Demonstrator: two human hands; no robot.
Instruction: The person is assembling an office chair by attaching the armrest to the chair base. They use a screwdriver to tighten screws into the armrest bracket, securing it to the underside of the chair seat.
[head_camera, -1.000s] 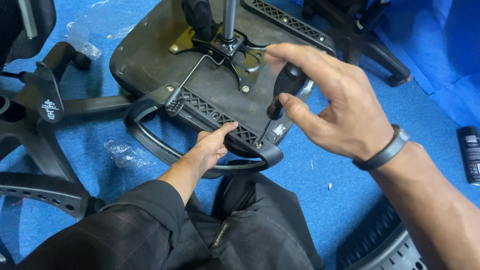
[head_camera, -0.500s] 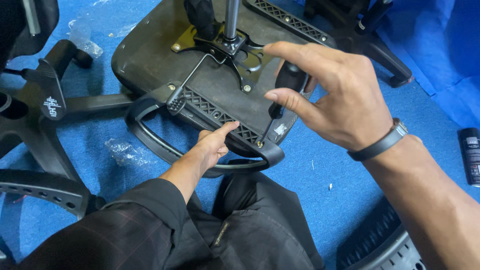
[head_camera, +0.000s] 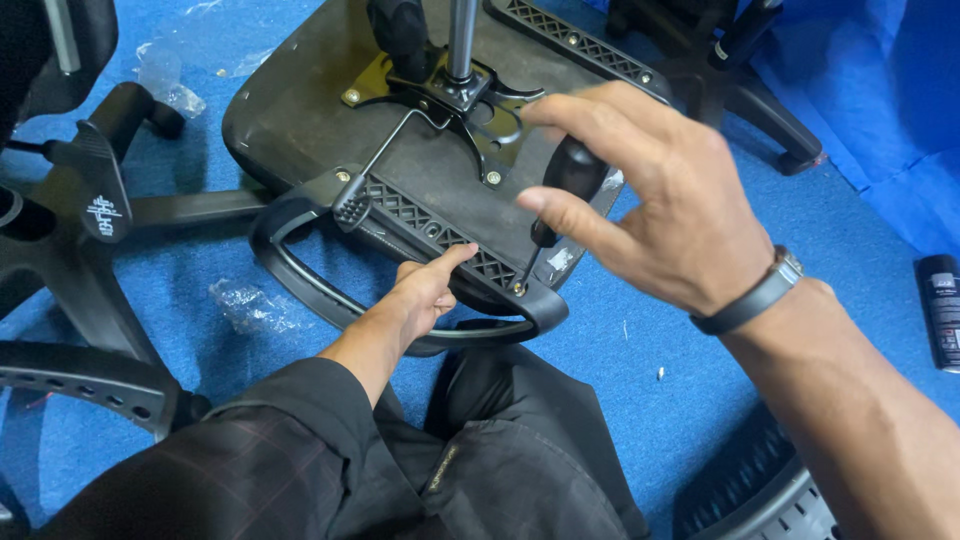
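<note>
With my left hand (head_camera: 425, 290) steadying the armrest bracket (head_camera: 440, 240) fingers together, my right hand (head_camera: 650, 210) clamps the screwdriver (head_camera: 560, 195) on its end screw (head_camera: 518, 290), apparently not yet fully driven.

Black spray can (head_camera: 940, 310) (pale label) on blue carpet (head_camera: 620, 400), far right

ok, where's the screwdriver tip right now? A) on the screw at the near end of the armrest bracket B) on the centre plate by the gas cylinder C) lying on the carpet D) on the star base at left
A: the right hand holds the black-handled screwdriver with its tip at the screw on the armrest bracket, and the left hand rests on the bracket beside it.
</note>
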